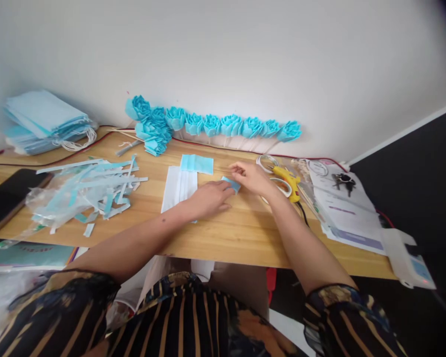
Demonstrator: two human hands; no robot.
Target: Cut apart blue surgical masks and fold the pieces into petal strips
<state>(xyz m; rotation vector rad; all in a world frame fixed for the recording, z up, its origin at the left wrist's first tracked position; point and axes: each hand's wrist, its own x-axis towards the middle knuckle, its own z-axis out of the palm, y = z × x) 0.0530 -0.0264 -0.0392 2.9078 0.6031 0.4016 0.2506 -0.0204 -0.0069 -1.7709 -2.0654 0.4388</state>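
A small blue piece of mask fabric (232, 185) lies on the wooden desk between my hands. My left hand (212, 198) rests palm down with its fingers stretched out, their tips at the left edge of this piece. Just above its upper right side is my right hand (250, 177), fingers curled together; whatever they may hold is hidden. Partly under my left hand lies a white pleated mask sheet (176, 186). A blue fabric rectangle (197, 164) overlaps the top of that sheet.
Blue fabric flowers (231, 125) on sticks lean along the wall. Cut strips (96, 186) and plastic lie left, near stacked masks (46, 119) and a dark phone (9, 198). On the right are a yellow glue gun (288, 183), tape rolls, papers (342, 208) and keys (344, 182).
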